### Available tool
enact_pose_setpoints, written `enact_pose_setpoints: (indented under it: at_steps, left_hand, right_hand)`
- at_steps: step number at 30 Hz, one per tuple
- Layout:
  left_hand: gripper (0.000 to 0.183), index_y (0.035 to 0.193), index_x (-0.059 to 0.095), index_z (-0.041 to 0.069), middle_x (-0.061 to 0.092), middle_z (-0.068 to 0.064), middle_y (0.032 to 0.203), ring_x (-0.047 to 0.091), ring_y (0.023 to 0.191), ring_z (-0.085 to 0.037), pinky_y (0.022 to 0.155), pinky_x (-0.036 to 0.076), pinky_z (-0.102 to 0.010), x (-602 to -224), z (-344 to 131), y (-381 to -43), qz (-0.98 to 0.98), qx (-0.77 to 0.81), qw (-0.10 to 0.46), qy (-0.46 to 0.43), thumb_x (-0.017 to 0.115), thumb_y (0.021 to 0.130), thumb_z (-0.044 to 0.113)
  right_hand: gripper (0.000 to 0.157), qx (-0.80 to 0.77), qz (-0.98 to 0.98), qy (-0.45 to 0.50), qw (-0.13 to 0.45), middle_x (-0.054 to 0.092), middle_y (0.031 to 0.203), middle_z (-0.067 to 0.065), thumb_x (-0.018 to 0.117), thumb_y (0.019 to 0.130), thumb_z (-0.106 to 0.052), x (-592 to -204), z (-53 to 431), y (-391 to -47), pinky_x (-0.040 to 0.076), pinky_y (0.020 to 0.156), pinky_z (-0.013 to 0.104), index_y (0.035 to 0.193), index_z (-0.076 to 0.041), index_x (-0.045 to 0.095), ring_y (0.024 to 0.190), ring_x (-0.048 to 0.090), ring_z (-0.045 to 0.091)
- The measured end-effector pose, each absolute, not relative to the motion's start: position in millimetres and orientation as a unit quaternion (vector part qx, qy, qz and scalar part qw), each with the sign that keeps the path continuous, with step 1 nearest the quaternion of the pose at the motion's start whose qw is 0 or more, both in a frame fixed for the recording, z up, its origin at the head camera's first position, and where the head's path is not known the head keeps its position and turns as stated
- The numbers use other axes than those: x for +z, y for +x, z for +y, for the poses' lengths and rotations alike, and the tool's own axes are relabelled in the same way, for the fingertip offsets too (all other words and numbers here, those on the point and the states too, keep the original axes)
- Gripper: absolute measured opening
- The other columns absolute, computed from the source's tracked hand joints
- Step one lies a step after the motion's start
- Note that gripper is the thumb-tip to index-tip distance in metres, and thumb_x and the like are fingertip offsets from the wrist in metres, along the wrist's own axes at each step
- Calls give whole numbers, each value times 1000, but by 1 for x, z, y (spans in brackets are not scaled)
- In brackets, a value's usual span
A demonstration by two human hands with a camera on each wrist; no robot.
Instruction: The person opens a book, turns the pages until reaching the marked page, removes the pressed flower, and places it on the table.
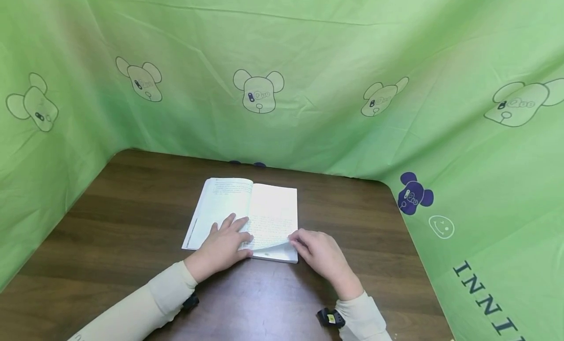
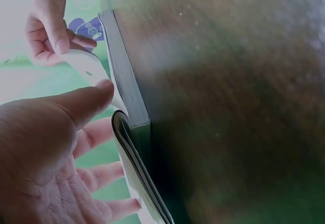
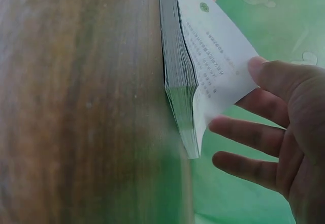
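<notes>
An open book (image 1: 273, 204) lies on the table, its left pages a thin stack and its right side a thick block. My left hand (image 1: 222, 245) rests on the lower part of the left page, fingers spread, with the thumb near the spine. Between thumb and fingers, my right hand (image 1: 319, 253) pinches the lower right corner of a page (image 3: 223, 56). That corner is lifted off the block, and the printed underside shows in the right wrist view. In the left wrist view the raised page (image 2: 86, 64) curves up from the block toward the right hand.
The brown wooden table (image 1: 119, 223) extends around the book. Green cloth (image 1: 308, 47) printed with bear heads hangs behind it and along both sides. A black wrist device (image 1: 330, 318) sits at the right cuff.
</notes>
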State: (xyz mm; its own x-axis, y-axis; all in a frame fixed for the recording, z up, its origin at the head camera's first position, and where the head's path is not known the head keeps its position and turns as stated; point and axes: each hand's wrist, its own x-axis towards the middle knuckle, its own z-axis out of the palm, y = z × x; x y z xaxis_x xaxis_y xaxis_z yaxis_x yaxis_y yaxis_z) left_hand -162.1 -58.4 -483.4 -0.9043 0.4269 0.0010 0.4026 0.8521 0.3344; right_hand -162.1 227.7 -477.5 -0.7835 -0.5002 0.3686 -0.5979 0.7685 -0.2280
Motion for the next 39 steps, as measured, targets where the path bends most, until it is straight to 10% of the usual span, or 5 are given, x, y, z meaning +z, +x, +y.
enact_pose_setpoints:
  at_steps: [11, 20, 27, 39]
  left_hand:
    - [31, 123, 74, 21, 48, -9, 156, 34, 149, -44, 105, 35, -77, -482, -60, -160, 961, 174, 24, 214, 70, 97, 38]
    - [49, 138, 62, 13, 50, -13, 154, 42, 145, -39, 106, 41, -69, -485, -63, -162, 958, 200, -15, 203, 68, 98, 40]
    - [96, 162, 25, 7, 34, -22, 162, 42, 143, -42, 108, 43, -60, -482, -67, -165, 954, 202, -99, 199, 80, 89, 36]
    - [110, 165, 19, 17, -2, -18, 172, 1, 158, -42, 116, 8, -76, -480, -73, -168, 949, 80, -171, 251, 87, 80, 37]
  right_hand:
    - [18, 223, -909, 259, 239, 78, 101, -3, 79, 90, -20, -477, 235, -166, 58, 85, 40, 107, -16, 75, 96, 74, 18]
    - [17, 204, -922, 311, 109, 76, 116, 0, 78, 92, -21, -480, 234, -167, 55, 97, 41, 108, -15, 76, 112, 71, 18]
    - [36, 188, -908, 374, -4, 58, 149, 7, 74, 94, -28, -482, 236, -165, 37, 117, 54, 126, -11, 71, 141, 51, 29]
    - [44, 181, -918, 350, -51, 54, 153, 6, 76, 93, -33, -482, 236, -163, 30, 119, 59, 130, -11, 69, 146, 45, 29]
